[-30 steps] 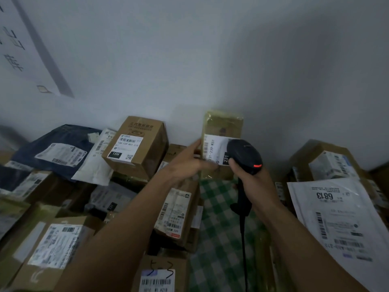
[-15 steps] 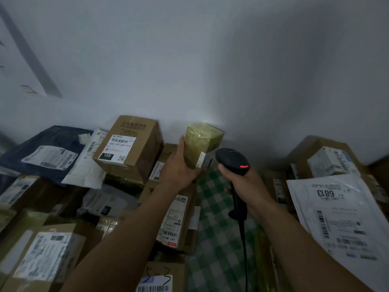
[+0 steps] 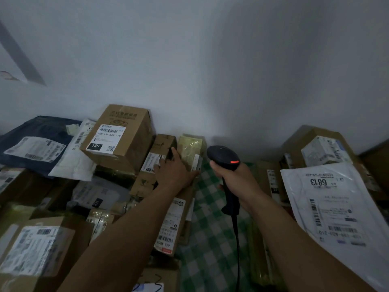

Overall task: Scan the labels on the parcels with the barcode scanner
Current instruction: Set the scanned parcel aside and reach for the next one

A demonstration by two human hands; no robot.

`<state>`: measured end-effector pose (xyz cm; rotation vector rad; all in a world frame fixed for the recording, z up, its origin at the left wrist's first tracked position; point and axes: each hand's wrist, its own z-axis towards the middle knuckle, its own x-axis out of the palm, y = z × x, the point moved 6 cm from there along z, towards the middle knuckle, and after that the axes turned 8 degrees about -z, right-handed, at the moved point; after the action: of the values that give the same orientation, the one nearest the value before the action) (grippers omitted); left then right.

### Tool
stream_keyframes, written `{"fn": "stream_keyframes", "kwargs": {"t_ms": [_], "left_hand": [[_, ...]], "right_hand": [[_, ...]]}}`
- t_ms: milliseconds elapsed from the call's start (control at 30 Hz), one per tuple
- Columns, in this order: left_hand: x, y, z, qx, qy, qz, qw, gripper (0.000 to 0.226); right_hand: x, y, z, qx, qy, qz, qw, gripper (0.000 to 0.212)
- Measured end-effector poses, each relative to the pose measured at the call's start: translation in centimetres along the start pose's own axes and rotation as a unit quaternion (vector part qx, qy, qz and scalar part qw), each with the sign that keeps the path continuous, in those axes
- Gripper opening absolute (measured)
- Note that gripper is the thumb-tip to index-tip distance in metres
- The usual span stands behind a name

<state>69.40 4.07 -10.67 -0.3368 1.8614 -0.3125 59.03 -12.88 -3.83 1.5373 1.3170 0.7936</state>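
1. The right hand [image 3: 233, 180] is clenching the handle of the black barcode scanner [image 3: 223, 156] and holding it upright above the green checked cloth [image 3: 210, 232].
2. A red light is glowing on the scanner head, which is facing away from the camera. The cable [image 3: 237, 256] is hanging down from the handle.
3. The left hand [image 3: 175, 173] is lying among the parcels with its fingers extended, grasping nothing. The fingertips are touching the label of the small brown box [image 3: 165, 143], and the thumb is pointing up between that box and the yellow-wrapped parcel [image 3: 190, 149].
4. The yellow-wrapped parcel is standing against the wall [image 3: 210, 70], between the small brown box and the scanner. A white label is showing along its lower right edge, just beside the left hand.
5. The large cardboard box [image 3: 120, 135] marked 15H is sitting to the left of the small brown box. The dark blue mailer bag [image 3: 37, 133] is lying further left.
6. The white mailer [image 3: 332, 207] marked 6813 is lying at the right, well apart from the left hand.
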Motion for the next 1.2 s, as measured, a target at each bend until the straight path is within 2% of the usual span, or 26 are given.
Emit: {"fn": "stream_keyframes", "kwargs": {"t_ms": [300,433,467,567,700,767,933,1067,1200], "left_hand": [[0.3,0.4,0.2,-0.034,-0.025,0.077,0.996,0.130],[0.3,-0.6,0.4,-0.006,-0.015,0.110,0.994,0.102],[0.6,-0.6,0.4,-0.002,-0.008,0.110,0.994,0.101],[1.0,-0.4,0.7,0.015,-0.037,0.078,0.996,0.109],[-0.8,-1.8,0.5,0.110,-0.127,0.048,0.985,0.057],[-1.3,-2.0,-0.1,0.127,-0.138,0.042,0.981,0.045],[-1.5,-0.7,-2.5,0.141,-0.112,-0.046,0.982,0.042],[-2.1,0.5,-6.0,0.149,-0.068,-0.090,0.982,0.046],[-3.4,0.6,-11.4,0.174,-0.054,-0.095,0.979,0.035]], "right_hand": [[0.0,-1.5,0.2,0.016,-0.015,-0.001,1.000,0.031],[0.3,-1.8,0.3,0.021,-0.016,-0.006,1.000,0.033],[0.3,-1.9,0.4,0.021,-0.018,-0.008,1.000,0.033],[0.2,-2.2,0.6,0.020,-0.025,0.000,0.999,0.027],[0.1,-3.0,0.6,0.024,-0.035,0.003,0.999,0.034],[0.0,-3.3,0.4,0.029,-0.040,-0.001,0.999,0.033],[0.2,-3.3,-1.2,0.048,-0.040,0.003,0.998,0.015],[0.3,-2.1,-3.8,0.057,-0.034,-0.006,0.998,0.019],[-0.3,-0.9,-8.0,0.069,-0.028,-0.017,0.997,0.020]]}}
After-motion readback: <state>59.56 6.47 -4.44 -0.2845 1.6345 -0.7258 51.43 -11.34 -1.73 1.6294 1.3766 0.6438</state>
